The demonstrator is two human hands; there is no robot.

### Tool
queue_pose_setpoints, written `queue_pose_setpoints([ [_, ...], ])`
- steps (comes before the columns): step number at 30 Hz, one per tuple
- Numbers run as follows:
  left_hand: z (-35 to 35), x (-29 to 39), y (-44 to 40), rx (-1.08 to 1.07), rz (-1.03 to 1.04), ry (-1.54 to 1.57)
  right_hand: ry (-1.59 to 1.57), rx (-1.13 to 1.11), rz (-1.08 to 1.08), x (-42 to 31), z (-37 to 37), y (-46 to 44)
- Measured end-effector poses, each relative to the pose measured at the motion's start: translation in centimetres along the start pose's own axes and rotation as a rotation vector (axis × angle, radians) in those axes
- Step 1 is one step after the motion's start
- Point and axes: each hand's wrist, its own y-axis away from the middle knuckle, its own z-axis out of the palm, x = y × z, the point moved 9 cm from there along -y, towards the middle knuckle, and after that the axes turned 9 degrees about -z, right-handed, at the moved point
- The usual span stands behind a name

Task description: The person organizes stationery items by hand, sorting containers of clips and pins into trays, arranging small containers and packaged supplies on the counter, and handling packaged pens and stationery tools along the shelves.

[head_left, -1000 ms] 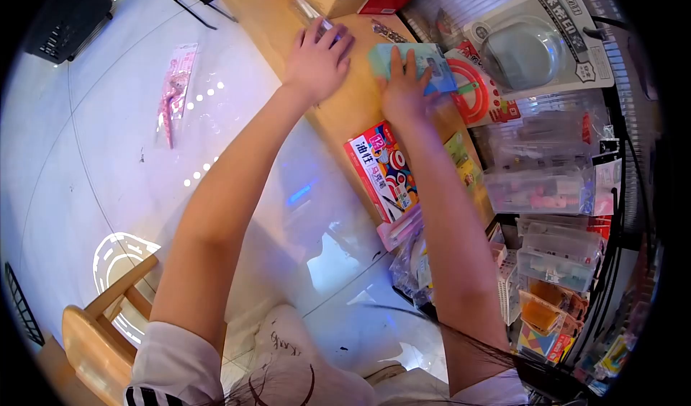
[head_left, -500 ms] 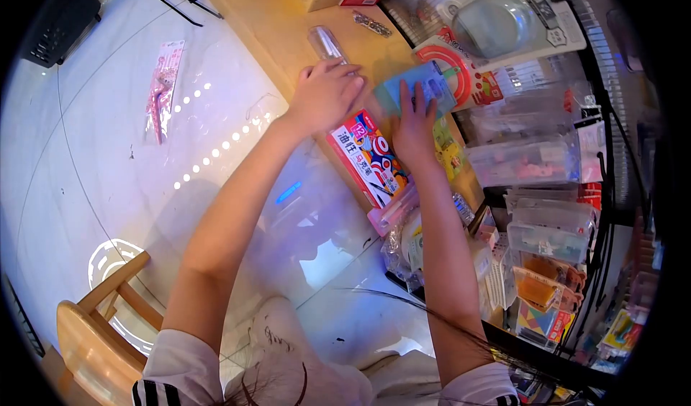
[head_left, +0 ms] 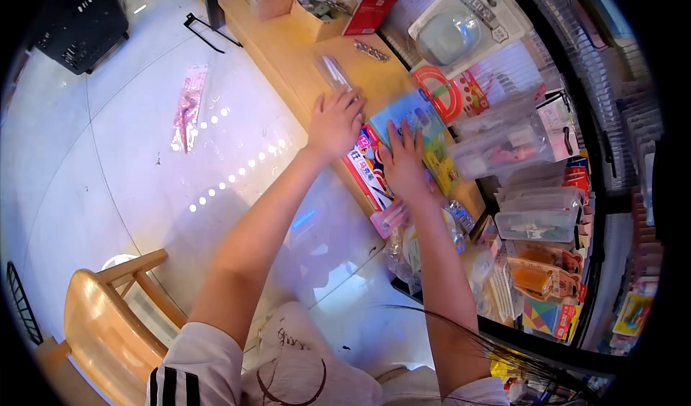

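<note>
My left hand (head_left: 336, 127) rests over the upper end of a marker box (head_left: 368, 179), fingers apart and slightly bent. Its fingertips are at the lower end of a clear plastic case (head_left: 335, 73), and I cannot tell whether they touch it. The box is red and white with a colourful printed panel. My right hand (head_left: 404, 168) lies with fingers spread over the box's right edge and the lower part of a flat blue packet (head_left: 412, 112). Beside that hand is a yellow packet (head_left: 440, 163). Both palms hide part of the box.
The wooden bench (head_left: 277, 53) runs diagonally, with a red box (head_left: 371, 15) at its far end. Packaged goods hang on the rack (head_left: 536, 222) at right. A wooden chair (head_left: 108, 327) stands lower left. A pink package (head_left: 189, 109) lies on the floor near a black basket (head_left: 80, 21).
The view has shifted. My right hand has come back off the blue packet's middle toward the marker box, baring more of the packet. My left hand stays by the clear case.
</note>
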Motion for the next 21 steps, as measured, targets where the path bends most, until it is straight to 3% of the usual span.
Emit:
queue_pose_setpoints([
  [12, -1.2, 2.0, 1.8, 0.066, 0.086, -0.141, 0.085, -0.237, 0.213, -2.9, 1.2, 0.1],
  [15, -2.0, 2.7, 2.8, 0.037, 0.101, -0.159, 0.365, -0.235, -0.003, -2.9, 2.6, -0.3],
  [18, -3.9, 2.0, 2.0, -0.041, 0.009, 0.051, 0.184, -0.285, 0.302, -2.9, -0.9, -1.8],
  [21, -7.2, -0.8, -0.1, 0.142, -0.001, 0.06, 0.063, 0.229, 0.104, -1.8, -3.0, -7.4],
])
